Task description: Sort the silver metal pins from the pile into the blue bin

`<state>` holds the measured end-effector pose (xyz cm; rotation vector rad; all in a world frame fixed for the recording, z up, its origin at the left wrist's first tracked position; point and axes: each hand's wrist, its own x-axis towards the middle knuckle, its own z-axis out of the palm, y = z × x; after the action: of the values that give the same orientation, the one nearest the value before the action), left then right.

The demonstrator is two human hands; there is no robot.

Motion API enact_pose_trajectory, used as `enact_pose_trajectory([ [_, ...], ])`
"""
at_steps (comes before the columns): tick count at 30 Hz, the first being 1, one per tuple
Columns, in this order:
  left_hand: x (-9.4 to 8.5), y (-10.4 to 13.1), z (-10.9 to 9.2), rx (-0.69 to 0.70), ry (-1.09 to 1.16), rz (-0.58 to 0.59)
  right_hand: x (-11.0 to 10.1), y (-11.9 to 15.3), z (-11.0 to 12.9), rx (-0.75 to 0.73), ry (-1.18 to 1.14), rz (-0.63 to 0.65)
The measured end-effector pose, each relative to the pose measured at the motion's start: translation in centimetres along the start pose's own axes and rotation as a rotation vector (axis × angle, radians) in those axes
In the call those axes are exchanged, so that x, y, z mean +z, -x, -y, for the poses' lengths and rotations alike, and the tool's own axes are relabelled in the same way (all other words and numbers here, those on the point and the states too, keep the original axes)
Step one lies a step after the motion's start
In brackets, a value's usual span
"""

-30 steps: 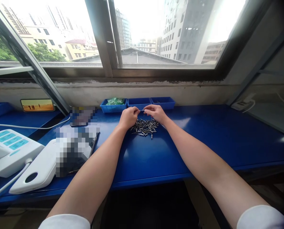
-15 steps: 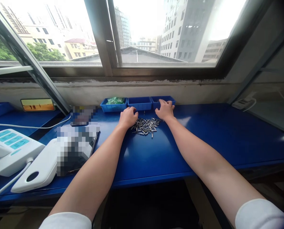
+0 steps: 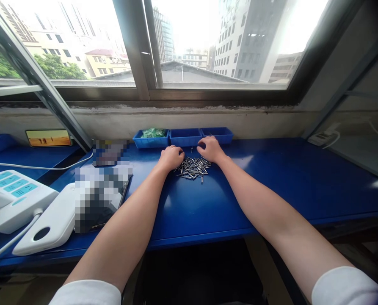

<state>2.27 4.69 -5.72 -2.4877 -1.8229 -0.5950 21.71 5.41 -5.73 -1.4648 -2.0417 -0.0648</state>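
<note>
while the left hand [image 3: 172,158] rests by the left edge of the pile of slim metal pieces [image 3: 193,168], the right hand [image 3: 208,149] is at its back right, in the head view. the pile lies on the blue desk [image 3: 201,212], between the hands and just in front of the middle bin [image 3: 185,142]. its pieces point many ways: one at the near edge [image 3: 202,180] has its long axis running front to back, and another [image 3: 191,149] sits apart behind the pile, its long axis also running roughly front to back. which end leads is too small to tell. the right grip is partly open, thumb and forefinger apart, nothing visible between them. the left grip has curled fingers; whether it holds a piece i cannot tell. the right bin [image 3: 227,139] is just behind the right hand.
</note>
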Motion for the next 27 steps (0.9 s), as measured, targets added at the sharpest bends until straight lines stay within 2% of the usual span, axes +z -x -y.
enact_pose_trajectory([
  [3, 0.1, 0.0, 0.1, 0.024, 0.009, 0.011, 0.7, 0.1, 0.9, -0.112, -0.081, 0.183],
  [5, 0.2, 0.0, 0.2, 0.039, 0.017, 0.011, 1.1, 0.2, 1.2, -0.123, -0.098, 0.243],
  [13, 0.1, 0.2, 0.0, 0.074, 0.053, -0.003, 1.0, 0.2, 1.7, -0.095, -0.091, 0.272],
  [17, -0.3, 0.3, -0.3, 0.079, 0.093, -0.049, 0.8, 0.3, 1.9, -0.067, -0.154, 0.220],
  [21, -0.8, 0.5, -0.7, 0.134, 0.225, -0.122, 0.6, 0.3, 1.9, -0.029, -0.237, 0.117],
  [24, -1.0, 0.7, -1.0, 0.178, 0.329, -0.124, 0.4, 0.2, 2.0, -0.019, -0.259, 0.031],
  [27, -1.1, 0.6, -1.1, 0.160, 0.361, -0.137, 0.1, 0.2, 2.2, -0.001, -0.321, -0.007],
])
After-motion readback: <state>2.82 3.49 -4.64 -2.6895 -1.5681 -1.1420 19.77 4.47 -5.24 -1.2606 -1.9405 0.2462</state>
